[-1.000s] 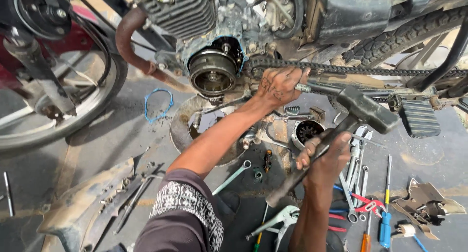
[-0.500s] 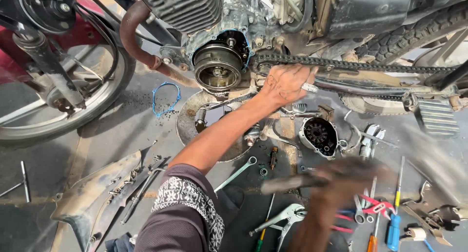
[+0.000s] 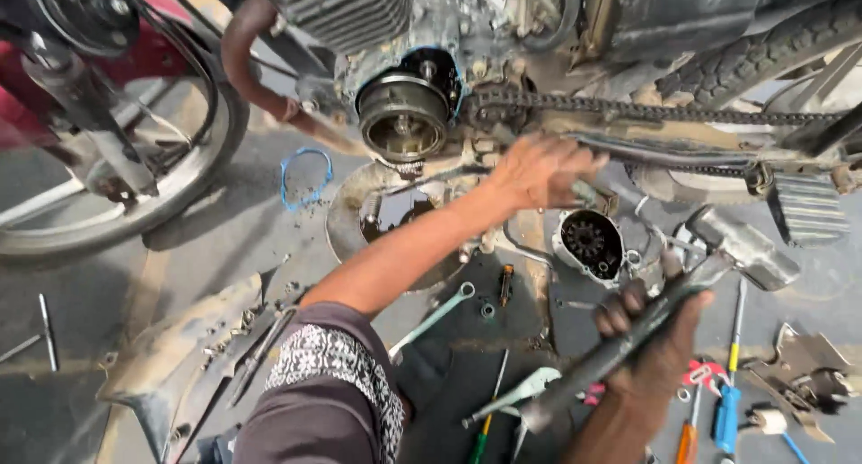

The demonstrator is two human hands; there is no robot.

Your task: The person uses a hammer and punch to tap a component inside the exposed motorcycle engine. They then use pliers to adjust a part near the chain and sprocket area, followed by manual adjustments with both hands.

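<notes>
Nearest, the right hand (image 3: pixel 651 338) is wrapped tight round the handle of a hammer (image 3: pixel 664 311), its steel head raised up to the right. Farther off, the left hand (image 3: pixel 539 169) presses, fingers curled, against the motorcycle engine (image 3: pixel 404 114) beside the drive chain (image 3: pixel 628 111).

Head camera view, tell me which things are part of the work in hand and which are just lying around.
In hand:
right hand gripping the hammer
left hand on the engine side below the drive chain

Lying about:
blue gasket
spanner
removed cover
blue-handled screwdriver
</notes>
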